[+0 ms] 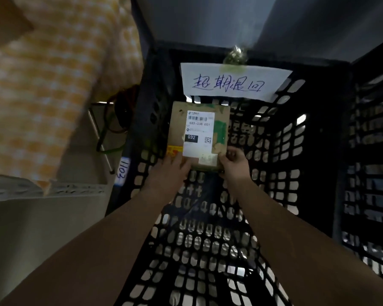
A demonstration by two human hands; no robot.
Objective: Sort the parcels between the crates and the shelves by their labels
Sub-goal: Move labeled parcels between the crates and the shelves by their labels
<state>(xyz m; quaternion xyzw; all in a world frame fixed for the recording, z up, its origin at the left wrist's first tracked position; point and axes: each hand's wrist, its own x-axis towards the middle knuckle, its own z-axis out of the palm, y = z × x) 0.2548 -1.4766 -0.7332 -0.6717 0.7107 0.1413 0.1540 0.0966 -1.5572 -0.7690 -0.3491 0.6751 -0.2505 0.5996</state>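
The cardboard parcel (219,115) is inside the black lattice crate (274,151), towards its left wall and just below the handwritten paper sign (232,81) clipped to the far wall. Its face is turned up, so the shipping label (198,133) reads clearly (032-038-E01, with a bold 032 beneath). The left hand (173,171) holds the near left corner, fingers lying over the label's lower edge, and the right hand (233,162) pinches the near right corner with curled fingers. Both hands therefore grasp the near short edge, about equally far out. The parcel's long axis runs straight away from the person, so almost all of it lies beyond the grip, pointing at the sign. Whether its far end already rests on the crate floor or hangs above it cannot be told. Setting it down would likely mean lowering that far end first. A yellow checked cloth (53,85) hangs at left, and a second crate (372,151) stands at right.
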